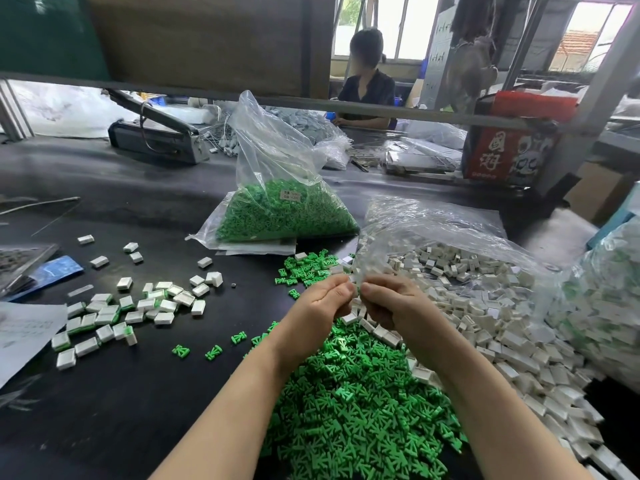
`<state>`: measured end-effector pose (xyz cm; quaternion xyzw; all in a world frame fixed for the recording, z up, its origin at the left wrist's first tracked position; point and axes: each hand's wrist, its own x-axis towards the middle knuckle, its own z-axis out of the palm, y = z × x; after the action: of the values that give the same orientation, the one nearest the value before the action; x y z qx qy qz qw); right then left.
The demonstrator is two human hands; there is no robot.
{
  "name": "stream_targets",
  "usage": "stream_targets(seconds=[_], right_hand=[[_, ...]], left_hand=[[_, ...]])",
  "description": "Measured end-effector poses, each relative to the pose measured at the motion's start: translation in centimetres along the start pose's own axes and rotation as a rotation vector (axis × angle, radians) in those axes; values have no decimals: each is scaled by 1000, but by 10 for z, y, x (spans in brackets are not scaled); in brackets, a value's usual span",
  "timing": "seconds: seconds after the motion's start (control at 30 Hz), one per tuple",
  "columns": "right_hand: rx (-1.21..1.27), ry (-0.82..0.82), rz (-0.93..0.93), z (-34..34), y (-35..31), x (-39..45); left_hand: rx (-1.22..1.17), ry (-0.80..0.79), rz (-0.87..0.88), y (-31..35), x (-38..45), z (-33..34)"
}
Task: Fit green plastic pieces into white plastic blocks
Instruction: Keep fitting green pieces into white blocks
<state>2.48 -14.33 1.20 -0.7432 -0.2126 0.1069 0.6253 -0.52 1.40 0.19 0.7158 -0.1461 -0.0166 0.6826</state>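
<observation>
Heaps of green pieces (360, 403) and white blocks (502, 327) are crowding our bench's near right; we are pinching one small white block (354, 279) between left hand (320, 306) and right hand (391, 299), with glossy bags beyond.

Matt green plastic pieces (360, 410), glossy bag (277, 161)

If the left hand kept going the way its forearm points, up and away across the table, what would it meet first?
Probably the small scatter of green pieces just beyond the left hand, then the bag of green pieces. Depth is hard to judge, and its fingertips already meet the right hand.
</observation>
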Motion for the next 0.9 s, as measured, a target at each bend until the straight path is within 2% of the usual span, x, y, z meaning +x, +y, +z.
stream_targets(seconds=[0.13,0.27,0.47,0.53,0.77,0.9], right_hand=[[-71,-6,9,0,2,0],[-138,-60,26,-4,2,1],[109,-198,89,-9,1,-3],[116,-227,92,-9,-1,-4],[-12,-158,119,-6,3,-1],[113,-154,112,-3,5,-1]], left_hand=[[-92,12,-88,0,0,-1],[-70,-57,-95,5,-2,-2],[-47,-156,-66,13,-5,-5],[-34,-172,-75,13,-4,-6],[-21,-138,-119,2,-2,-9],[-33,-133,-104,2,-1,-7]])
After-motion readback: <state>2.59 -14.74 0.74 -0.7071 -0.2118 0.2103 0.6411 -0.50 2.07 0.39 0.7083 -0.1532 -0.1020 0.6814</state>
